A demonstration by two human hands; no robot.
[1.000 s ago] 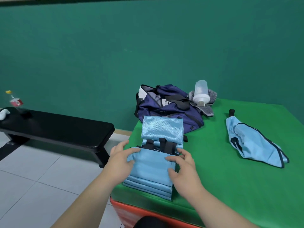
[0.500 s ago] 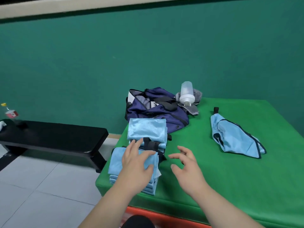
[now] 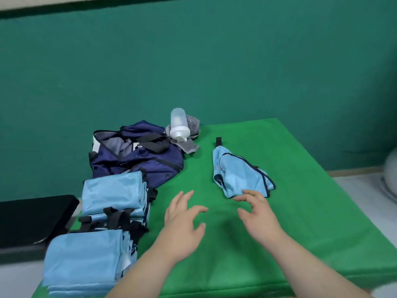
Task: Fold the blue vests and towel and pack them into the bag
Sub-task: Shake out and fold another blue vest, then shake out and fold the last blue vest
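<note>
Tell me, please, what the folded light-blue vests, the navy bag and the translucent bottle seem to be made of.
The folded light-blue vests look like thin synthetic fabric: slightly shiny, with fine creases. The navy duffel bag seems nylon or polyester: matte, slumping softly. The translucent bottle with white cap appears plastic: cloudy walls, opaque cap.

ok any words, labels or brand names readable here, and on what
No text reads clearly.
Navy bag: white patch with dark marks, too blurred to read.
Bottle, folded vests, loose vest: no print visible.
</note>
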